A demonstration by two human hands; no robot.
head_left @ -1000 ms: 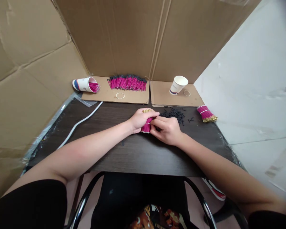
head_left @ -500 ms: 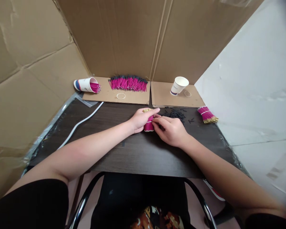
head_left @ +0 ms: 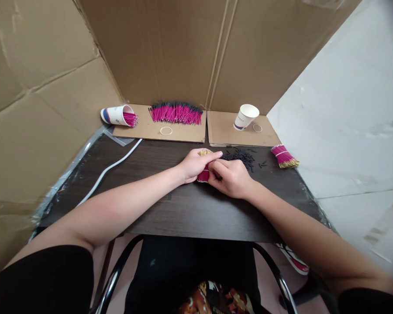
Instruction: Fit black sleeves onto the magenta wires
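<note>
My left hand (head_left: 194, 166) is closed around a bundle of short magenta wires (head_left: 203, 176), just above the dark table. Gold metal ends show at the bundle's top, and pale tips at its bottom. A white rubber band circles its middle. Against the bundle's right side, the curled fingers of my right hand (head_left: 231, 178) grip by the band; the fingertips are partly hidden, so I cannot tell whether they also pinch the band. Just behind my right hand lies a loose pile of small black sleeves (head_left: 240, 158).
A tipped paper cup (head_left: 113, 115) holds magenta wires at the back left. Black-ended wires (head_left: 175, 113) lie in a row on cardboard (head_left: 186, 134). An upright paper cup (head_left: 246, 117) stands back right. Another banded bundle (head_left: 284, 156) sits at the right edge. A white cable (head_left: 109, 168) crosses the left.
My right hand has shifted slightly left and its fingers have curled tighter over the bundle's right side. My left hand keeps its hold, with the bundle tilted slightly.
</note>
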